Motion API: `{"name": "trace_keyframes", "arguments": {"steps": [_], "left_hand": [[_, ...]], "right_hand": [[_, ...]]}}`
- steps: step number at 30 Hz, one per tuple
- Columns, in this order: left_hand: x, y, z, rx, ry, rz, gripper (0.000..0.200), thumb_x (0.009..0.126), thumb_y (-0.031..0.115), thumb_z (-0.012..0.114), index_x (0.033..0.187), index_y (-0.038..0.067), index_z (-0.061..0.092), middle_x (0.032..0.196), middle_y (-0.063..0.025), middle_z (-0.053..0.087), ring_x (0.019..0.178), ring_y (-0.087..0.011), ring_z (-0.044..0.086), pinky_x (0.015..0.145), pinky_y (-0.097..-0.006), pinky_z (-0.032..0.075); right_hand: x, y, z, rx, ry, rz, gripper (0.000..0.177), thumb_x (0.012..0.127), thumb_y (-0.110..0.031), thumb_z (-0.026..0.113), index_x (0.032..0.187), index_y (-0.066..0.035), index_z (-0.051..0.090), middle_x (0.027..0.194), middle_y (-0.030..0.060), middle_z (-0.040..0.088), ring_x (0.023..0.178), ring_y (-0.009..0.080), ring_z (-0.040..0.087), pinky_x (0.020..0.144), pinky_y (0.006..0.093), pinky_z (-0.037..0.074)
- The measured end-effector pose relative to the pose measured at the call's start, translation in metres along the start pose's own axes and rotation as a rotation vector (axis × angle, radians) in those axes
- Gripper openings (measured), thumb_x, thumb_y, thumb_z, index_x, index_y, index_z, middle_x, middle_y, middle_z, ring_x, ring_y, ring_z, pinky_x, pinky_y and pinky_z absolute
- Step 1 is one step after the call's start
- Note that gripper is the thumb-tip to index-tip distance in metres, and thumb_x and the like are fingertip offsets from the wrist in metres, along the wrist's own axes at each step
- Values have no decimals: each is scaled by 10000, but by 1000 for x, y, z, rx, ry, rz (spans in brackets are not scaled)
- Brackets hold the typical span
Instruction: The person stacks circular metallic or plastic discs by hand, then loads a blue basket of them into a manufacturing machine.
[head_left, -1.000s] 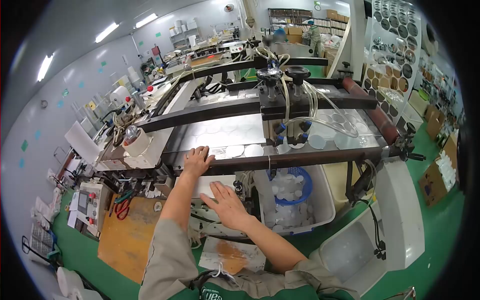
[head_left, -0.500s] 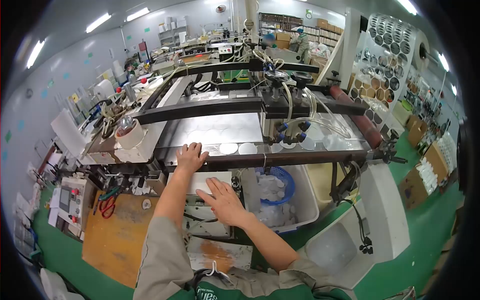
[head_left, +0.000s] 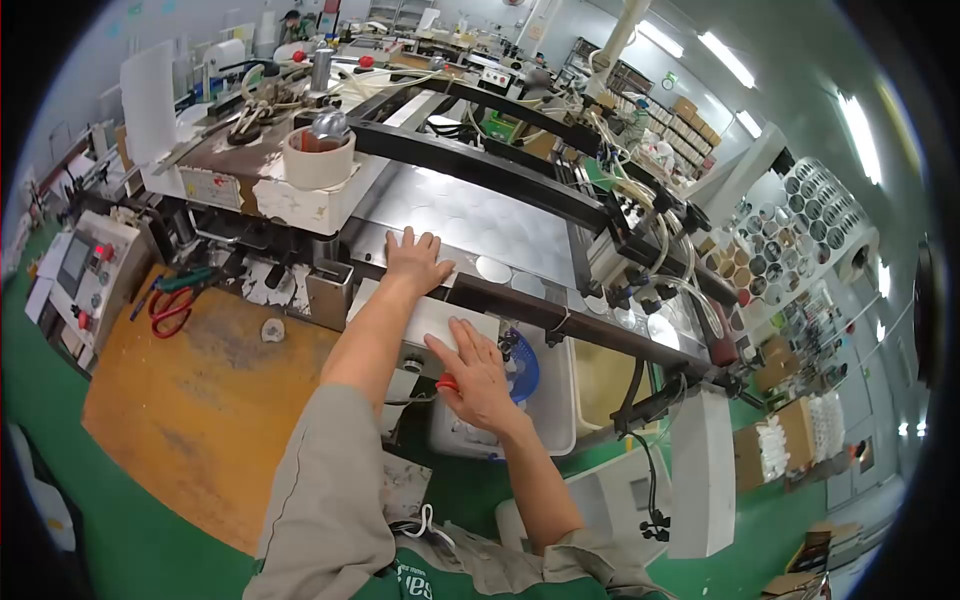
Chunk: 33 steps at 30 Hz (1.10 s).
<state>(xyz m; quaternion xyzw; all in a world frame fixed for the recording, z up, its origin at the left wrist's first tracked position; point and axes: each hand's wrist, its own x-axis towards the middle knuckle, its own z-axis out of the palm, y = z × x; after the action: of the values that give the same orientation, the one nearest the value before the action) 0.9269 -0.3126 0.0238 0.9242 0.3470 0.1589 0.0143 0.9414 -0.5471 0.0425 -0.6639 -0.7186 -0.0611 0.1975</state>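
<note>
My left hand (head_left: 415,262) lies with fingers spread at the front edge of the machine's metal bed (head_left: 455,215), holding nothing. White round discs (head_left: 493,269) lie in a row just right of its fingers, and faint circles show on the bed's shiny surface. Lower down, my right hand (head_left: 474,375) rests its outstretched fingers on the white control box (head_left: 425,325). Its thumb points toward a red button (head_left: 447,382) on the box's front, right beside it. Nothing shows in this hand.
A dark frame bar (head_left: 490,170) crosses above the bed. Below it stand a blue basket (head_left: 524,370) and a grey bin (head_left: 560,405). Red-handled scissors (head_left: 171,312) lie on the wooden board (head_left: 215,400) at left. A control panel (head_left: 85,265) stands beyond the board.
The whole view has tilted and swung left. My right hand has slid lower over the box front, and the red button now shows by its thumb. My left hand stays at the bed's edge.
</note>
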Motion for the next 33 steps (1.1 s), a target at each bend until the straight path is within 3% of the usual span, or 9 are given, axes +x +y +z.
{"name": "trace_keyframes", "arguments": {"steps": [15, 21, 27, 33], "left_hand": [[1, -2, -3, -13, -70, -32, 590, 892, 521, 379, 1331, 128, 421, 1326, -39, 441, 1279, -302, 306, 1020, -609, 173], [1, 2, -24, -5, -113, -36, 583, 893, 523, 381, 1322, 131, 430, 1323, -39, 442, 1273, -295, 323, 1025, -593, 195], [3, 0, -3, -25, -76, -37, 607, 884, 541, 373, 1335, 137, 416, 1357, -18, 419, 1290, -313, 320, 1051, -581, 172], [5, -2, 2, 59, 31, 68, 575, 859, 513, 430, 1312, 159, 440, 1293, -38, 469, 1205, -328, 410, 974, -623, 266]], "right_hand": [[6, -7, 4, -27, -15, 45, 741, 644, -110, 686, 1333, -194, 428, 1412, 177, 308, 1317, 328, 282, 1037, 448, 234], [7, -10, -7, -20, 8, 42, 705, 656, -96, 660, 1318, -184, 436, 1395, 177, 328, 1306, 342, 295, 1041, 451, 237], [0, 0, 4, 35, 62, 22, 698, 660, -65, 625, 1318, -188, 426, 1389, 191, 328, 1302, 351, 298, 1036, 464, 252], [-7, 7, 6, 50, 164, -6, 686, 661, -41, 606, 1312, -153, 421, 1365, 227, 341, 1282, 368, 313, 1029, 464, 266]]}}
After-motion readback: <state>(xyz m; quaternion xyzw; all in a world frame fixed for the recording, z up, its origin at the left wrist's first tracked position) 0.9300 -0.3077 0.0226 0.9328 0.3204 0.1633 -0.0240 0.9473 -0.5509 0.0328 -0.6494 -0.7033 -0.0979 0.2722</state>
